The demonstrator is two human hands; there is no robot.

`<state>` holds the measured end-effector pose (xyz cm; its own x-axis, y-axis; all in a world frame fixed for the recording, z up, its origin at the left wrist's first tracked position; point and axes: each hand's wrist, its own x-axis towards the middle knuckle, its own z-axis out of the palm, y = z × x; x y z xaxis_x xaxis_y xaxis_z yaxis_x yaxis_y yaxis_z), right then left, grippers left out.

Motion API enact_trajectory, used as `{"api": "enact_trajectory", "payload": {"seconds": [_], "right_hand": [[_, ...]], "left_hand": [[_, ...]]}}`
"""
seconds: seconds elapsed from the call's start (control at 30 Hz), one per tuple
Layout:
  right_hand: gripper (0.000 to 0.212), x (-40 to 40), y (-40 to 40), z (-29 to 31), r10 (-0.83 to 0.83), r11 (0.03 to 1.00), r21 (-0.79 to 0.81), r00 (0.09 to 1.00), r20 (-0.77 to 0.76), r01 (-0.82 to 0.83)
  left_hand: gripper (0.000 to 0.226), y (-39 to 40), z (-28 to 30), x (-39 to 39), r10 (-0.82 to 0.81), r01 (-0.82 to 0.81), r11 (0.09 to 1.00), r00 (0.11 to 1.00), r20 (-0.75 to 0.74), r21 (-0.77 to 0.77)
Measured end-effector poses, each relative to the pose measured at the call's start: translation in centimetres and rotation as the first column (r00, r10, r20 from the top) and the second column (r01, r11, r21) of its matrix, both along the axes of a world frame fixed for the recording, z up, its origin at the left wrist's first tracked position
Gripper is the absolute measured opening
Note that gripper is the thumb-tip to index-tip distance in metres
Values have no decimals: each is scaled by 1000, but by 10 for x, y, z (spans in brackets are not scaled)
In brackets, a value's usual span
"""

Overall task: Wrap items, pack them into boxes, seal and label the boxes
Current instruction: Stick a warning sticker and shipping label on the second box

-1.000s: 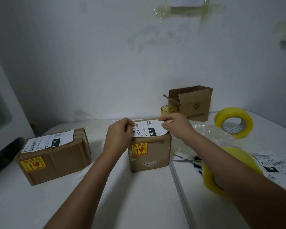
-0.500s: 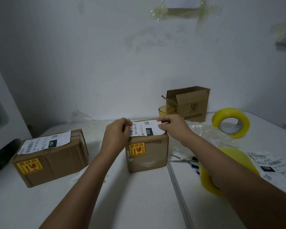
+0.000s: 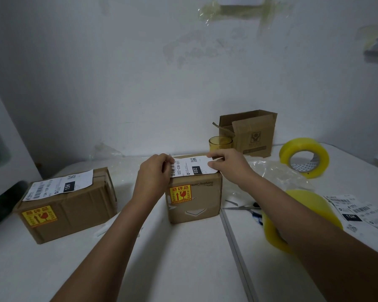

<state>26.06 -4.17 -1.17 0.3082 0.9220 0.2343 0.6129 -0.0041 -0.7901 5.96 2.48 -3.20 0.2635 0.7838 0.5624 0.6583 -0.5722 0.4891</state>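
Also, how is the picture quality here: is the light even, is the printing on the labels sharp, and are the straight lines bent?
Head view: the light is dim and soft, darker at the left edge; the label on the middle box reads clearly, held by the left hand and right hand; the loose labels at the right are blurred; the wide lens bends the table edge.

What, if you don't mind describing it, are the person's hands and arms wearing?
Nothing is visible: the left hand and right hand are ungloved, with no rings, watch or bands in view, and both forearms are bare, with no sleeves showing down to the picture's lower edge.
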Motion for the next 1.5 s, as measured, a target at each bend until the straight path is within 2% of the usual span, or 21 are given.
{"api": "enact_trajectory", "payload": {"seconds": [0.4,0.63,0.8,0.9,1.0,1.13,1.33,1.5], "right_hand": [[31,-8,3,-18,-93,992,84,995,45,89],[7,-12,4,-23,-199,976,102,977,75,192],[6,-16,2,-23,-233,967,129,969,86,221],[15,-19,-2,-24,-277,945,209,956,97,252],[10,-23,-4,-26,-258,942,245,963,82,232],[22,-18,-3,-33,-255,940,246,966,53,235],[32,-12,2,-31,-238,966,158,947,217,207],[46,-7,9,-22,-110,987,-64,920,377,145]], "left_hand": [[22,1,-5,0,11,-11,1000,1000,-26,15],[23,-2,-8,-1,12,-12,999,1000,-11,29],[23,1,-10,-1,26,-26,1000,1000,-7,9],[23,1,-11,-1,38,-38,999,999,-5,-1],[23,1,-11,-1,44,-44,999,999,-10,-2],[23,2,-12,0,39,-39,999,999,-3,-5],[23,2,-11,0,49,-49,999,999,-6,-4],[24,1,-12,1,57,-57,998,998,-3,0]]}}
